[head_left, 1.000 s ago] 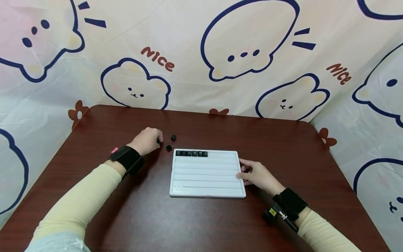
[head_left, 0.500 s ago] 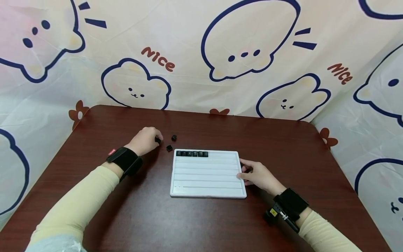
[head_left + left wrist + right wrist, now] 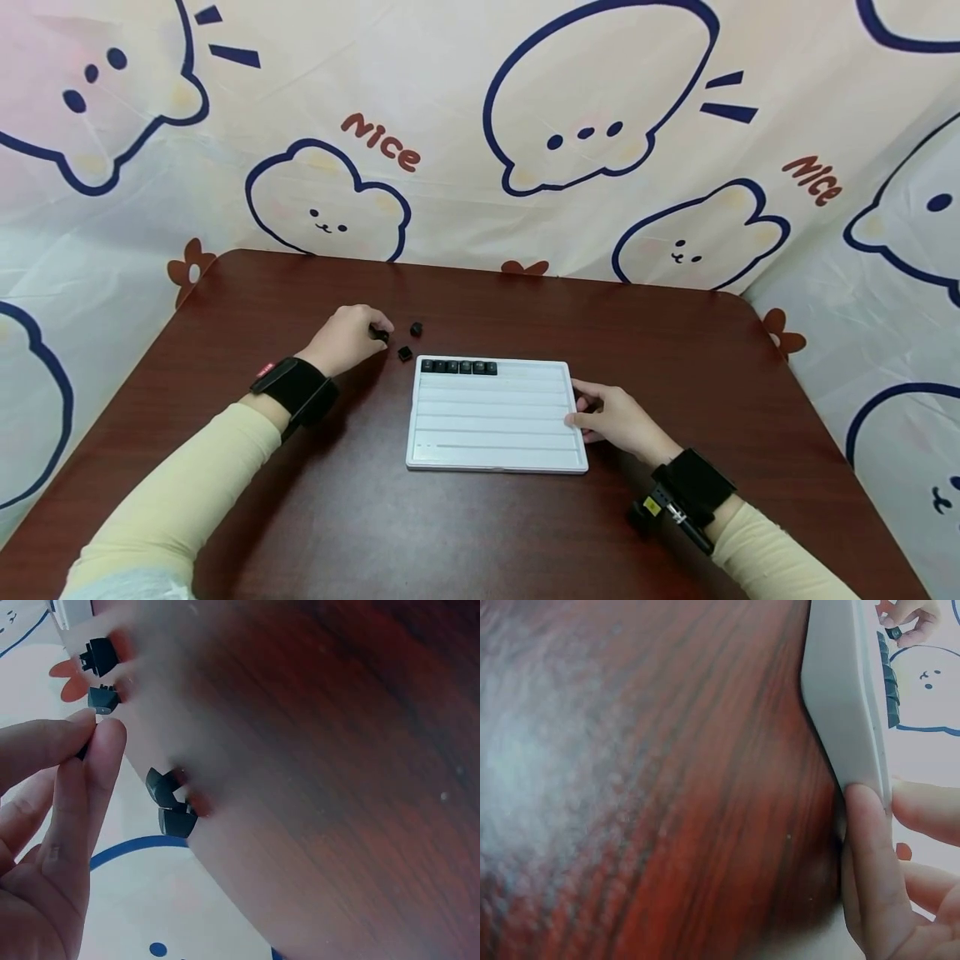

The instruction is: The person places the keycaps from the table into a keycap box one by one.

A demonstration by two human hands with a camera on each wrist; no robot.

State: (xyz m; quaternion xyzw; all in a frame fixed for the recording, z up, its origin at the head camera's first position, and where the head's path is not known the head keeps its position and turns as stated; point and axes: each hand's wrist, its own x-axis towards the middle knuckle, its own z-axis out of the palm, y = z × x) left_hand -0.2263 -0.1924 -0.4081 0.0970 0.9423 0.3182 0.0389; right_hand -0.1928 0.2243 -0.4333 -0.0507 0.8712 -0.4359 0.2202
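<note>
keycap [image 3: 379,335], small and black, pinched between thumb and fingertips of left hand [image 3: 345,340], off to the left of white tray [image 3: 487,408]. can't tell whether lifted or touching dark wood table [image 3: 480,533]. can't tell which way up either, mostly covered by fingers in left wrist view. right hand [image 3: 618,421] gripping tray's right edge, one digit on top, another along the side; probably there to steady.

tray flat on table, ridged in strips running left to right. row of six black keycaps [image 3: 459,367] along far edge, beginning at left end. near loose keycap [image 3: 405,354] just beside tray's far left corner, far loose keycap [image 3: 416,329] a bit beyond. two more keycaps [image 3: 178,823] in left wrist view, close together, maybe touching.

step in hand: seems to be picking up a keycap to add to the row, partway through the set. next move likely calls for turning keycap base down, carrying over to tray without knocking near loose keycap, then setting down beside row's right end. easy to drop or flip at this size, so light, even pinch needed.
</note>
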